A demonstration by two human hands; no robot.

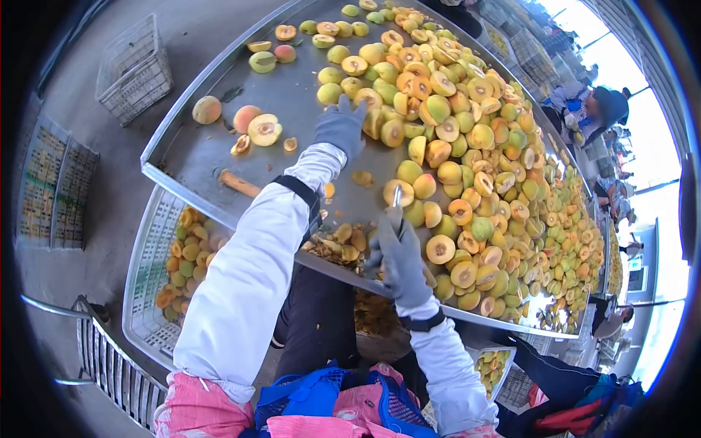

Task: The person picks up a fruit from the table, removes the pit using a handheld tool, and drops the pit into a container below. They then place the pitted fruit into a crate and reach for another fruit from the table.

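1. Peaches (467, 146), mostly cut into halves, lie heaped on the metal table (197, 146), and both gloved hands work at the near edge of that heap.
2. Left hand (341, 125) reaches forward over the table with fingers spread, its fingertips touching a peach half (367, 98) at the heap's edge.
3. Right hand (400, 259) is closed round a small knife (396, 198), blade pointing away from the person, tip against a peach half (399, 191).
4. Pits and scraps (339, 241) sit on the table between the two arms, near its front rim.
5. A few loose peaches (248, 120) and a wooden handle (239, 184) lie on the table's bare left part.
6. Below the table's left edge, a white crate (146, 292) holds more peaches.
7. Beyond the table's far right end, another person (602, 109) bends over.
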